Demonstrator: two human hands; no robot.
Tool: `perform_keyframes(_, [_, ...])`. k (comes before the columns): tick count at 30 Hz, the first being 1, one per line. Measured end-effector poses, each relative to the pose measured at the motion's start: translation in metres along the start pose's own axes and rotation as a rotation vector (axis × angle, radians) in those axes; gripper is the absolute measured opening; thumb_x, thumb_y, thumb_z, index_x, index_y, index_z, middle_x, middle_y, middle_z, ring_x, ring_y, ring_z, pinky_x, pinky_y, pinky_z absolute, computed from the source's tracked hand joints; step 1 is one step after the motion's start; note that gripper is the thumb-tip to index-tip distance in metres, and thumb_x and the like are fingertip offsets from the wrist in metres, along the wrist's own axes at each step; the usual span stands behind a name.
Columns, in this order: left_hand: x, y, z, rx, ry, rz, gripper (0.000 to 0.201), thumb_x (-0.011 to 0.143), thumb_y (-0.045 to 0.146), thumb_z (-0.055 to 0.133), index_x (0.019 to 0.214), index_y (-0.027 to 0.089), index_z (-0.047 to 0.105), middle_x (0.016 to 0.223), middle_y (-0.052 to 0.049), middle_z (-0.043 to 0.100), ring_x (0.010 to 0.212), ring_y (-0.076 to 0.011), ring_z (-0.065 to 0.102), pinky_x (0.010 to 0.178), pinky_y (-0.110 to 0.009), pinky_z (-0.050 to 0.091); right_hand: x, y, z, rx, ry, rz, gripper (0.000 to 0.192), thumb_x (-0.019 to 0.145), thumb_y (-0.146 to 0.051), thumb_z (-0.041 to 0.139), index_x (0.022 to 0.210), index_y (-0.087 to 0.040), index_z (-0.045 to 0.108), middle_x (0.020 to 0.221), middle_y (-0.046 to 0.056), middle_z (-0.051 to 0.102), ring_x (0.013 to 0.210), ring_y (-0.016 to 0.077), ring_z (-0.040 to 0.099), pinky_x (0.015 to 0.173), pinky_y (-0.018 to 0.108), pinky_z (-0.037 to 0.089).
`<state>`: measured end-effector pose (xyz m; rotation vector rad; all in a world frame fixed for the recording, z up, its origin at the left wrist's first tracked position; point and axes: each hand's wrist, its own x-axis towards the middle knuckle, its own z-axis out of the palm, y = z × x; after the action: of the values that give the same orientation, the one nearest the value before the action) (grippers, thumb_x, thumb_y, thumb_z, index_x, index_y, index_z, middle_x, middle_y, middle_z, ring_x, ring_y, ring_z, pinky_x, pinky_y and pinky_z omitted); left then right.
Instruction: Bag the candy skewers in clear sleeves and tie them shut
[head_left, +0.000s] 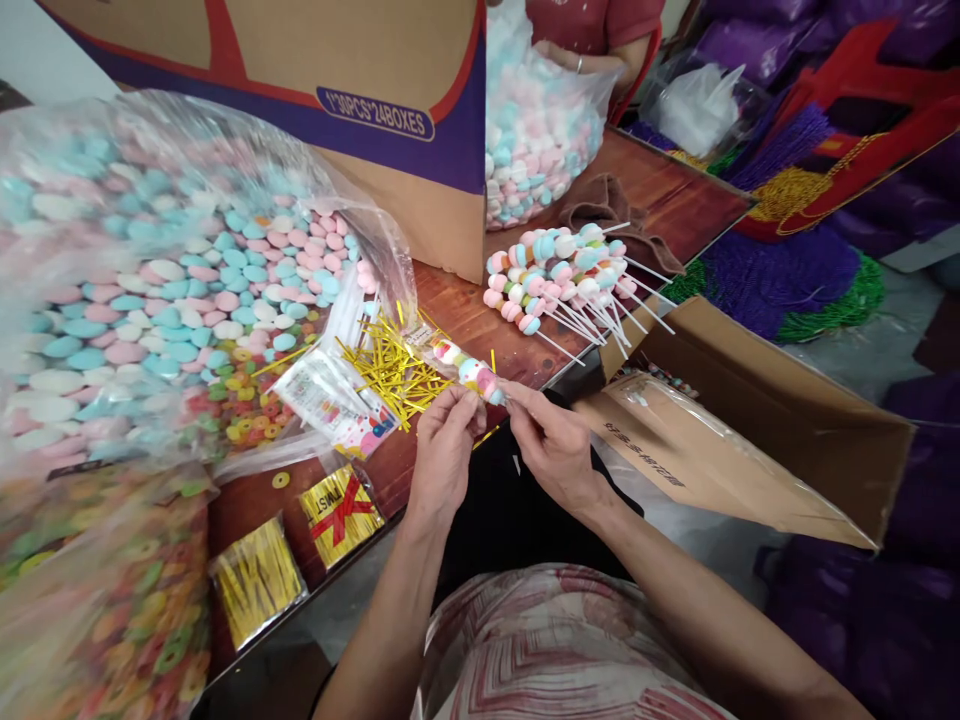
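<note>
I see left hand [444,440] and right hand [551,440] both pinching a soft, lumpy pastel candy skewer [469,368] over the table edge. Thin shiny gold twist ties [390,375] lie just beside it. Worn reddish wood table [675,205], w/ clear crinkly candy bags [150,280] and a cardboard box [750,420] nearby.

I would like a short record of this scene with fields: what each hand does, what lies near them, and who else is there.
left hand: left hand pinches the wrapped candy skewer from below
right hand: right hand grips the same skewer at its lower end
near the hands: loose gold twist ties on the wooden table
further right: pile of finished skewers with white sticks
left side: large clear bag of pastel candies
floor side: open cardboard box
other person: a co-worker's hand at a second candy bag
</note>
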<state>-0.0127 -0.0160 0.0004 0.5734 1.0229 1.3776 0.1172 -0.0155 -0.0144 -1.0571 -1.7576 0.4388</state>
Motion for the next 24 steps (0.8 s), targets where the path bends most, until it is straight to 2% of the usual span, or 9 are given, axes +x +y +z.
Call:
perform_keyframes(2, [0.004, 0.003, -0.003, -0.010, 0.037, -0.027, 0.022, 0.077, 0.034, 0.075, 0.073, 0.017, 0.063, 0.070, 0.001, 0.060, 0.064, -0.0094, 0.054, 0.064, -0.021, 0.043, 0.001, 0.000, -0.001, -0.017, -0.033, -0.048, 0.040, 0.096, -0.011, 0.047, 0.132, -0.023, 0.061, 0.117, 0.007, 0.074, 0.097, 0.0162, 0.074, 0.087, 0.026, 0.059])
perform_keyframes(4, [0.009, 0.006, -0.003, -0.048, 0.071, -0.026, 0.029, 0.081, 0.045, 0.071, 0.080, 0.017, 0.064, 0.079, -0.002, 0.066, 0.072, -0.0117, 0.061, 0.070, -0.023, 0.047, 0.000, 0.001, 0.000, -0.050, -0.051, -0.066, 0.040, 0.096, -0.012, 0.047, 0.133, -0.023, 0.059, 0.118, 0.007, 0.073, 0.094, 0.0164, 0.074, 0.086, 0.025, 0.059])
perform_keyframes(6, [0.013, 0.009, -0.001, -0.110, 0.063, -0.009, 0.034, 0.083, 0.051, 0.066, 0.083, 0.017, 0.064, 0.086, -0.004, 0.070, 0.080, -0.0141, 0.066, 0.078, -0.026, 0.050, -0.001, 0.003, 0.002, -0.085, -0.068, -0.070, 0.037, 0.096, -0.014, 0.048, 0.131, -0.021, 0.060, 0.111, 0.008, 0.076, 0.084, 0.0160, 0.075, 0.080, 0.025, 0.059])
perform_keyframes(8, [0.016, 0.010, 0.002, -0.154, 0.015, 0.000, 0.031, 0.084, 0.047, 0.068, 0.082, 0.017, 0.063, 0.088, -0.005, 0.072, 0.086, -0.0160, 0.068, 0.083, -0.029, 0.051, -0.001, 0.003, 0.004, -0.111, -0.089, -0.066, 0.030, 0.096, -0.017, 0.050, 0.124, -0.018, 0.062, 0.097, 0.009, 0.078, 0.072, 0.0154, 0.073, 0.073, 0.025, 0.058])
perform_keyframes(12, [0.018, 0.007, 0.005, -0.207, -0.037, 0.022, 0.026, 0.085, 0.038, 0.070, 0.075, 0.016, 0.060, 0.091, -0.007, 0.073, 0.094, -0.0203, 0.070, 0.089, -0.034, 0.052, -0.002, -0.002, 0.004, -0.051, -0.066, 0.119, 0.014, 0.097, -0.025, 0.053, 0.104, -0.016, 0.061, 0.071, 0.002, 0.069, 0.055, 0.0110, 0.062, 0.058, 0.021, 0.050])
perform_keyframes(15, [0.018, 0.006, 0.004, -0.227, 0.002, 0.045, 0.027, 0.085, 0.038, 0.069, 0.073, 0.016, 0.060, 0.092, -0.007, 0.073, 0.097, -0.0207, 0.071, 0.092, -0.035, 0.052, -0.004, -0.009, 0.001, 0.045, -0.159, 0.237, 0.017, 0.098, -0.026, 0.048, 0.089, -0.019, 0.061, 0.062, -0.004, 0.057, 0.048, 0.0073, 0.050, 0.051, 0.018, 0.042])
perform_keyframes(18, [0.017, 0.006, 0.005, -0.209, 0.002, -0.017, 0.023, 0.084, 0.037, 0.072, 0.079, 0.016, 0.065, 0.088, -0.006, 0.073, 0.093, -0.0194, 0.072, 0.091, -0.034, 0.053, -0.010, -0.012, 0.003, 0.112, -0.207, 0.236, 0.018, 0.097, -0.025, 0.047, 0.096, -0.018, 0.063, 0.066, -0.003, 0.058, 0.049, 0.0069, 0.048, 0.050, 0.018, 0.041])
perform_keyframes(21, [0.015, 0.004, 0.008, -0.187, -0.034, -0.070, 0.021, 0.081, 0.035, 0.074, 0.083, 0.014, 0.068, 0.083, -0.005, 0.072, 0.090, -0.0188, 0.071, 0.090, -0.032, 0.053, -0.013, -0.011, 0.012, 0.091, -0.149, 0.195, 0.019, 0.097, -0.023, 0.046, 0.104, -0.017, 0.063, 0.074, 0.001, 0.065, 0.054, 0.0084, 0.055, 0.056, 0.019, 0.046])
perform_keyframes(24, [0.013, 0.002, 0.008, -0.163, -0.067, -0.087, 0.023, 0.081, 0.037, 0.074, 0.082, 0.014, 0.069, 0.086, -0.007, 0.073, 0.093, -0.0199, 0.071, 0.090, -0.032, 0.053, -0.011, -0.010, 0.020, 0.080, -0.101, 0.200, 0.020, 0.097, -0.023, 0.047, 0.104, -0.018, 0.064, 0.078, 0.003, 0.068, 0.056, 0.0099, 0.059, 0.061, 0.020, 0.050])
